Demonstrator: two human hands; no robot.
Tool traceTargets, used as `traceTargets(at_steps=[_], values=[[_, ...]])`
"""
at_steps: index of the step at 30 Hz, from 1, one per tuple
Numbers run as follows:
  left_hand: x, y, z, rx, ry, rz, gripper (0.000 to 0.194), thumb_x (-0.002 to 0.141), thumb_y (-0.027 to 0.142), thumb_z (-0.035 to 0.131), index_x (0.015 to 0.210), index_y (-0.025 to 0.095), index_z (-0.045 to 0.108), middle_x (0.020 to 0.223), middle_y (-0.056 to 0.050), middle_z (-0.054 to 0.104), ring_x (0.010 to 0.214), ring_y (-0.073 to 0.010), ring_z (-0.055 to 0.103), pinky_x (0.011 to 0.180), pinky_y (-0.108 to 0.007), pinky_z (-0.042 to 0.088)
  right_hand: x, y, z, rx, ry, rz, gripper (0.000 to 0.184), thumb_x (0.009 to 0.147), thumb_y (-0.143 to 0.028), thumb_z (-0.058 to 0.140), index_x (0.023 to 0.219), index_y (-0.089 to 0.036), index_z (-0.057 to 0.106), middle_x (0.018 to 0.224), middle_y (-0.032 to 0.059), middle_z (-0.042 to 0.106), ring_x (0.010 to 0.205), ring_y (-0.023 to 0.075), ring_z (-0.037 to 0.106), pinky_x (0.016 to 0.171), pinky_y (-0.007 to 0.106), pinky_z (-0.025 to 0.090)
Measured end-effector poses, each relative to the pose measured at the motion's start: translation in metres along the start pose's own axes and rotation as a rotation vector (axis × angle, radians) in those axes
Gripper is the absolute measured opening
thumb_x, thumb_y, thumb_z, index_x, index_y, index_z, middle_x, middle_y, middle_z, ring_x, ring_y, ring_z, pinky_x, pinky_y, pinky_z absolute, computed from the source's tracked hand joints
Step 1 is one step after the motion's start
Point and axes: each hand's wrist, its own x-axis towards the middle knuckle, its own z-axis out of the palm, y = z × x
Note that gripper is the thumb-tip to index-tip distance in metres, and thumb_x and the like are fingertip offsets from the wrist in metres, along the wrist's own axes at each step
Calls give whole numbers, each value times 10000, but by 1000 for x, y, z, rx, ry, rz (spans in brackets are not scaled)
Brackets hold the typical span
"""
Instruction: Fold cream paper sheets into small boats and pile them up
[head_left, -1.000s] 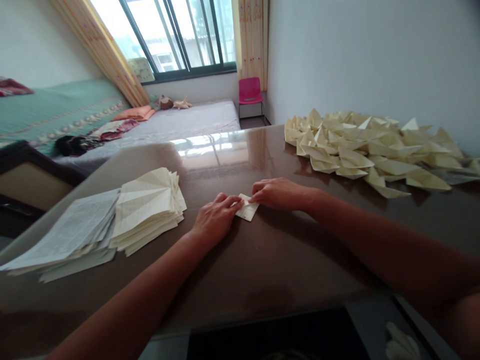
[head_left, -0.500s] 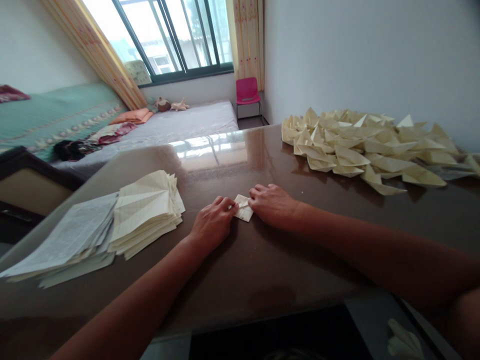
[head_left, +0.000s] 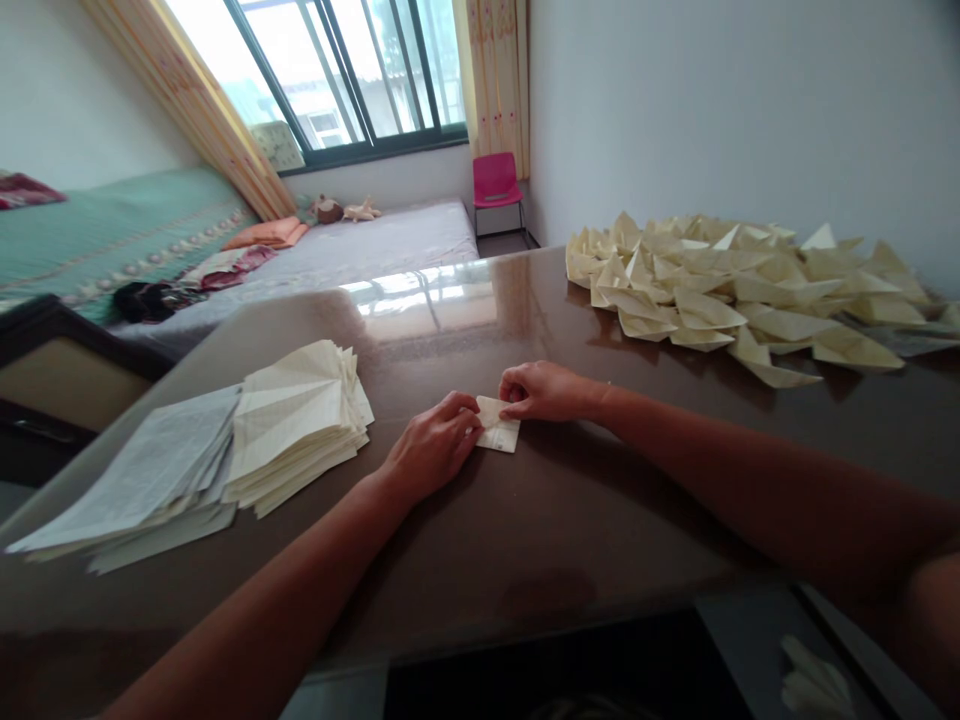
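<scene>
A small folded piece of cream paper [head_left: 501,434] lies on the glossy brown table [head_left: 525,540] in front of me. My left hand [head_left: 431,448] presses its left edge with curled fingers. My right hand [head_left: 544,391] pinches the paper's upper right corner, fingers closed on it. Both forearms reach in from the lower edge of the view.
A stack of creased cream sheets [head_left: 296,420] and printed pages [head_left: 142,480] lies at the left. A heap of folded paper boats [head_left: 735,290] covers the far right of the table. Beyond the table are a bed [head_left: 337,250], a pink chair [head_left: 495,185] and a window.
My right hand has shifted up and right, uncovering more of the folded paper. My left hand has stayed on its left edge.
</scene>
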Motion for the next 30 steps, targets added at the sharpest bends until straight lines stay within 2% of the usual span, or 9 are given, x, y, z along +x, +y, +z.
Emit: traceTargets(at_steps=[3,7,9,13,16,19,24,27,30], values=[[0,0,-1,-22,-3,-17,125,922,236,459,914,190,574,1071,-42,572,773,-102,601,743,-231,496,0,1,0,41,-28,-18,171,743,-308,654,864,-188,664,807,6,673,676,115,576,560,197,363],[1,1,-2,-52,-30,-80,142,926,263,445,992,200,555,1097,-48,547,735,-98,596,734,-244,504,-2,-1,2,47,69,-80,150,776,-292,617,854,-173,666,872,33,654,706,113,565,606,199,381],[2,0,-1,-69,-30,-136,178,929,280,438,1059,210,538,1132,-53,534,711,-97,595,717,-256,507,-3,-3,4,95,89,-109,150,800,-298,596,835,-164,656,825,27,648,688,109,554,609,204,384],[3,-2,1,-154,3,-238,434,911,301,472,1328,234,371,1282,-98,477,665,-91,590,675,-274,515,-3,-5,6,334,77,-155,124,793,-271,604,838,-156,621,757,2,637,688,113,566,610,210,405],[3,-4,1,-246,3,-249,536,899,282,489,1398,234,296,1297,-102,485,648,-79,576,677,-265,514,-1,-5,9,514,99,-202,149,763,-255,635,866,-151,608,809,8,642,734,123,583,650,228,441],[3,-3,-1,-267,26,-220,443,909,280,478,1342,221,409,1163,-72,558,663,-85,569,676,-245,503,1,-7,12,607,166,-264,194,734,-237,662,892,-156,585,809,2,628,735,118,576,673,241,458],[5,-1,-7,-262,159,-275,200,899,309,516,1041,215,620,874,-13,618,714,-111,588,661,-222,489,3,-10,16,686,271,-242,358,691,-280,715,971,-171,519,858,9,635,786,124,596,710,248,466],[6,-1,-6,-421,229,-391,154,883,333,545,920,186,571,821,-4,636,697,-116,627,649,-224,506,5,-7,19,570,282,-230,392,663,-326,741,961,-168,541,861,1,633,782,130,574,691,238,441],[7,-1,-3,-572,206,-464,174,876,350,550,901,188,492,777,6,639,697,-131,653,645,-239,529,5,-4,21,466,298,-225,303,706,-341,706,911,-167,567,803,-22,618,719,118,544,642,219,402]])
